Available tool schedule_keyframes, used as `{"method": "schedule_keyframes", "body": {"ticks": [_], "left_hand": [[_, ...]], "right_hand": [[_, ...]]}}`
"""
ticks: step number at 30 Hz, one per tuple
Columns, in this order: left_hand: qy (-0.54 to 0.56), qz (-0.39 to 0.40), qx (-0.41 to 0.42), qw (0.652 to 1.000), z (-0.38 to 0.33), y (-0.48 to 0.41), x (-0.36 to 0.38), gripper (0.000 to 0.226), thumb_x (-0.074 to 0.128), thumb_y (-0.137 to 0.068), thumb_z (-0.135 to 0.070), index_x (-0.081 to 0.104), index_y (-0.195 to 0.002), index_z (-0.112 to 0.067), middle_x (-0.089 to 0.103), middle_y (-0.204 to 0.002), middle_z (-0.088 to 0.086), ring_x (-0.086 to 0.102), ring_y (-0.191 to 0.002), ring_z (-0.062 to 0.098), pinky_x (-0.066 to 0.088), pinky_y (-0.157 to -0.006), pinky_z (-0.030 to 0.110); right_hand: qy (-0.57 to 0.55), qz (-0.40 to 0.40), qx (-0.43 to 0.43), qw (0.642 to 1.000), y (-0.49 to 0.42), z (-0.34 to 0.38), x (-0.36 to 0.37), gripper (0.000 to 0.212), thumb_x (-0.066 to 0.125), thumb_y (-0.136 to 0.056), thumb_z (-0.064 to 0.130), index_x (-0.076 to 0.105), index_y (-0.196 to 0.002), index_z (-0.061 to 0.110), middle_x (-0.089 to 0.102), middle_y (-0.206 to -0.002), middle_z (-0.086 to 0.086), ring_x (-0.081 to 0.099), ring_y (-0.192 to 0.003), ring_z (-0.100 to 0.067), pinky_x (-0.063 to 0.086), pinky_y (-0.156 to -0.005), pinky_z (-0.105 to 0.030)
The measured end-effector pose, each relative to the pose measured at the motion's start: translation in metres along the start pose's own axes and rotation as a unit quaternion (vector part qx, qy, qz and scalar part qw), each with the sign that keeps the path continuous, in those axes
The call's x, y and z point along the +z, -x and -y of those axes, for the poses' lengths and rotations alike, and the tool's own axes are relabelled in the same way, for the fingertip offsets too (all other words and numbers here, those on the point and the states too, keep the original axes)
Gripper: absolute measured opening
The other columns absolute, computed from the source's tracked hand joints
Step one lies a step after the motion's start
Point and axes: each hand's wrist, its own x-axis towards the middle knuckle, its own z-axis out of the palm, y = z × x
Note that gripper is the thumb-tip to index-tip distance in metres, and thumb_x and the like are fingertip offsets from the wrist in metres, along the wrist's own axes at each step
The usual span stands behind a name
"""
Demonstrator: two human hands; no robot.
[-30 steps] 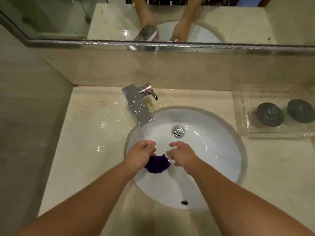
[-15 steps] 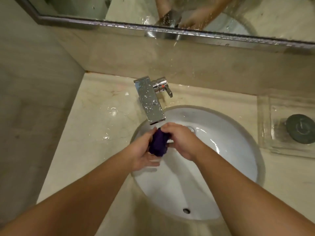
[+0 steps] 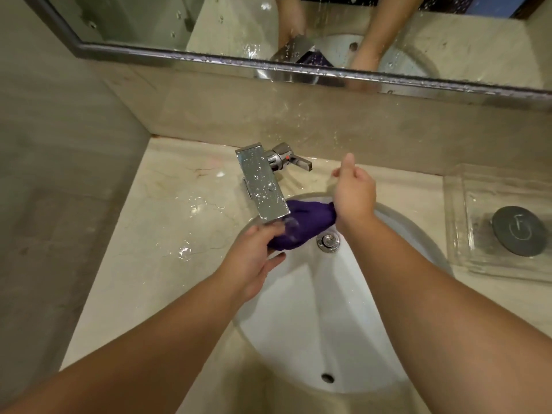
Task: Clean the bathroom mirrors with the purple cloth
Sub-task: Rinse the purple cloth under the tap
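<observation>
- Left hand grips the lower end of the purple cloth, fingers curled round it.
- Cloth is bunched just below the faucet spout, over the back of the sink, above the drain.
- Right hand is near the faucet handle, apart from it, fingers curled, thumb up, nothing in its grasp.
- Mirror is spotted with droplets.

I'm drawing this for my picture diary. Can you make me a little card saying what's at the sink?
Place: white sink under a mirror
Cloth: purple cloth, bunched up, under the tap
Left hand: left hand holds the cloth
Right hand: right hand is near the lever, not touching it
Mirror: speckled with water drops
Side: clear tray with a dark disc
</observation>
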Motion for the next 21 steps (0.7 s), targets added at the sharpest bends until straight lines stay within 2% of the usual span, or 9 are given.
{"method": "schedule_keyframes", "body": {"ticks": [3, 6, 10, 12, 14, 16, 17, 19, 21], "left_hand": [[0.076, 0.004, 0.037, 0.996, 0.001, -0.003, 0.013, 0.046, 0.039, -0.077, 0.017, 0.06, -0.114, 0.0, 0.071, -0.104, 0.013, 0.067, -0.091, 0.025, 0.054, -0.082, 0.038], [0.103, -0.024, 0.022, 0.994, 0.0, -0.009, 0.023, 0.061, 0.025, -0.063, 0.019, 0.052, -0.116, 0.005, 0.059, -0.087, 0.019, 0.059, -0.08, 0.032, 0.049, -0.072, 0.036], [0.187, -0.043, -0.016, 0.981, 0.0, -0.014, 0.012, 0.069, 0.028, -0.051, 0.011, 0.051, -0.113, -0.009, 0.054, -0.092, 0.018, 0.057, -0.081, 0.032, 0.049, -0.072, 0.034], [0.206, -0.062, -0.033, 0.976, -0.001, -0.019, 0.007, 0.052, 0.032, -0.058, 0.008, 0.055, -0.103, -0.005, 0.057, -0.099, 0.018, 0.059, -0.086, 0.031, 0.054, -0.077, 0.036], [0.107, -0.116, -0.018, 0.987, -0.001, -0.024, 0.004, 0.028, 0.039, -0.078, 0.003, 0.06, -0.096, 0.001, 0.061, -0.094, 0.016, 0.06, -0.08, 0.026, 0.051, -0.071, 0.033], [0.018, -0.138, -0.007, 0.99, -0.001, -0.028, 0.004, 0.024, 0.044, -0.089, -0.007, 0.066, -0.099, -0.004, 0.06, -0.085, 0.011, 0.057, -0.065, 0.02, 0.048, -0.058, 0.028], [0.021, -0.121, -0.017, 0.992, -0.002, -0.03, 0.004, 0.024, 0.045, -0.089, -0.008, 0.067, -0.1, -0.005, 0.058, -0.085, 0.01, 0.055, -0.062, 0.018, 0.047, -0.056, 0.027], [0.071, -0.064, -0.05, 0.994, -0.007, -0.032, 0.002, 0.017, 0.05, -0.087, -0.008, 0.065, -0.096, -0.006, 0.055, -0.087, 0.012, 0.057, -0.072, 0.022, 0.053, -0.066, 0.032], [0.106, -0.035, -0.049, 0.993, -0.009, -0.036, -0.002, 0.025, 0.049, -0.086, 0.001, 0.063, -0.106, -0.005, 0.062, -0.095, 0.016, 0.06, -0.09, 0.03, 0.054, -0.086, 0.044]], "right_hand": [[0.088, 0.134, 0.073, 0.984, 0.015, -0.03, -0.005, 0.048, 0.056, -0.09, 0.065, 0.067, -0.087, 0.018, 0.065, -0.077, 0.001, 0.064, -0.071, -0.022, 0.055, -0.067, -0.036], [-0.063, 0.33, 0.277, 0.9, 0.052, -0.054, 0.003, 0.044, 0.06, -0.085, 0.063, 0.075, -0.098, 0.024, 0.073, -0.088, -0.003, 0.07, -0.072, -0.021, 0.056, -0.065, -0.032], [-0.284, 0.301, 0.334, 0.847, 0.065, -0.068, 0.017, 0.045, 0.047, -0.1, 0.052, 0.076, -0.108, 0.018, 0.074, -0.112, -0.008, 0.072, -0.099, -0.026, 0.059, -0.083, -0.039], [-0.289, 0.257, 0.302, 0.871, 0.065, -0.066, 0.025, 0.042, 0.046, -0.104, 0.043, 0.072, -0.11, 0.011, 0.072, -0.116, -0.013, 0.069, -0.108, -0.03, 0.053, -0.096, -0.043], [-0.178, 0.204, 0.249, 0.93, 0.064, -0.06, 0.027, 0.036, 0.05, -0.102, 0.041, 0.068, -0.1, 0.009, 0.073, -0.106, -0.016, 0.071, -0.098, -0.036, 0.055, -0.088, -0.049], [-0.137, 0.145, 0.223, 0.954, 0.06, -0.053, 0.025, 0.033, 0.056, -0.099, 0.043, 0.064, -0.1, 0.011, 0.075, -0.099, -0.017, 0.073, -0.088, -0.038, 0.059, -0.077, -0.057], [-0.137, 0.145, 0.207, 0.958, 0.059, -0.049, 0.022, 0.03, 0.06, -0.097, 0.043, 0.062, -0.1, 0.014, 0.076, -0.094, -0.014, 0.074, -0.082, -0.033, 0.061, -0.071, -0.052], [-0.121, 0.21, 0.185, 0.952, 0.06, -0.046, 0.021, 0.023, 0.072, -0.087, 0.037, 0.062, -0.103, 0.023, 0.076, -0.093, -0.005, 0.073, -0.074, -0.019, 0.059, -0.061, -0.037], [-0.008, 0.3, 0.178, 0.937, 0.06, -0.049, 0.018, 0.03, 0.078, -0.073, 0.03, 0.064, -0.1, 0.034, 0.076, -0.093, 0.007, 0.072, -0.078, -0.013, 0.056, -0.06, -0.03]]}}
